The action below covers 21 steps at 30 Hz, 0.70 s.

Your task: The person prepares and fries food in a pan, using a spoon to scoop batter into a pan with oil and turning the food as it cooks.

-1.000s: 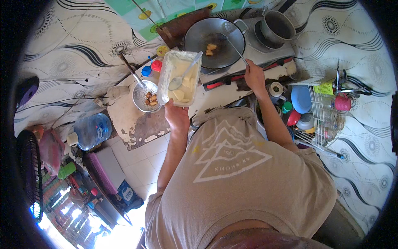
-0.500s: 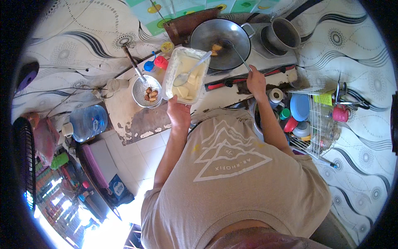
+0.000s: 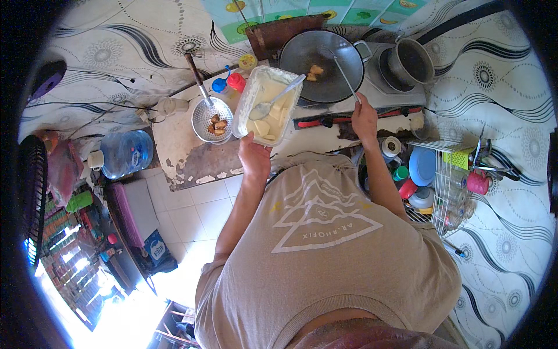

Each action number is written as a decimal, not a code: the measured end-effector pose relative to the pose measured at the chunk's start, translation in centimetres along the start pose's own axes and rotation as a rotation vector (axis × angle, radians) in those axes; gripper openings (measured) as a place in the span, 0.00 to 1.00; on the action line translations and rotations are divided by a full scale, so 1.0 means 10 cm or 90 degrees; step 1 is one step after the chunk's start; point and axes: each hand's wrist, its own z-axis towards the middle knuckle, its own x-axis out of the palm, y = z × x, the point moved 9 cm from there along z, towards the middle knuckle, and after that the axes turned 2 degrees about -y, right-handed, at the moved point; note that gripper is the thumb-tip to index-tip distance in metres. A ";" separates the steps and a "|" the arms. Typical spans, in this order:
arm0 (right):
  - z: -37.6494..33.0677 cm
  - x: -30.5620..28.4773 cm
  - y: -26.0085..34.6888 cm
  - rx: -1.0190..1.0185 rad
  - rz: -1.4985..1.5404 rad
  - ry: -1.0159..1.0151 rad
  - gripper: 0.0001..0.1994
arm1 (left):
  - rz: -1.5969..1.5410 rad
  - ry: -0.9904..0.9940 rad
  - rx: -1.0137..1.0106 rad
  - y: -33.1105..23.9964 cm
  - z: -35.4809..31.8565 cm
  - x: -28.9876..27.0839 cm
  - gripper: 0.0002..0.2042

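Note:
My left hand (image 3: pixel 254 158) grips the near edge of a clear plastic tub (image 3: pixel 243 119), tilted over the counter beside the wok. Inside the tub is pale batter (image 3: pixel 270 88) with several light-coloured slices (image 3: pixel 263 127). A metal spoon (image 3: pixel 263 109) rests in the batter, its handle over the tub's right rim. My right hand (image 3: pixel 365 121) is closed round the thin metal handle of a long cooking utensil (image 3: pixel 347 80), whose head reaches into the dark wok (image 3: pixel 296 58); the head is hard to make out. A few golden fried pieces (image 3: pixel 314 72) lie in the wok.
Left of the tub, a perforated strainer (image 3: pixel 201 119) holds browned pieces (image 3: pixel 217 125). Red (image 3: pixel 236 82) and blue (image 3: pixel 219 85) capped bottles stand behind it. A saucepan (image 3: pixel 429 70) sits on the stove's right burner. At right is a dish rack (image 3: pixel 443 174); a water jug (image 3: pixel 125 154) is at left.
The utensil's head has moved toward the wok's far side, away from the fried pieces. My left hand keeps hold of the tub. The whole view has shifted slightly.

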 end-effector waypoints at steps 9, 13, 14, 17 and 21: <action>0.02 0.00 -0.10 0.006 -0.042 0.014 0.14 | 0.010 0.000 0.014 0.00 -0.05 0.11 0.27; 0.00 -0.01 -0.11 0.006 -0.027 0.014 0.14 | 0.011 -0.007 0.003 0.04 -0.03 0.07 0.27; 0.00 -0.01 -0.11 0.002 -0.020 0.010 0.14 | 0.027 -0.005 0.002 0.05 -0.03 0.06 0.29; -0.02 -0.02 -0.07 -0.007 -0.012 -0.001 0.14 | 0.059 0.000 0.001 0.06 -0.03 0.02 0.31; -0.02 -0.02 -0.04 -0.002 -0.027 0.008 0.14 | 0.027 -0.012 0.000 0.05 -0.06 0.02 0.29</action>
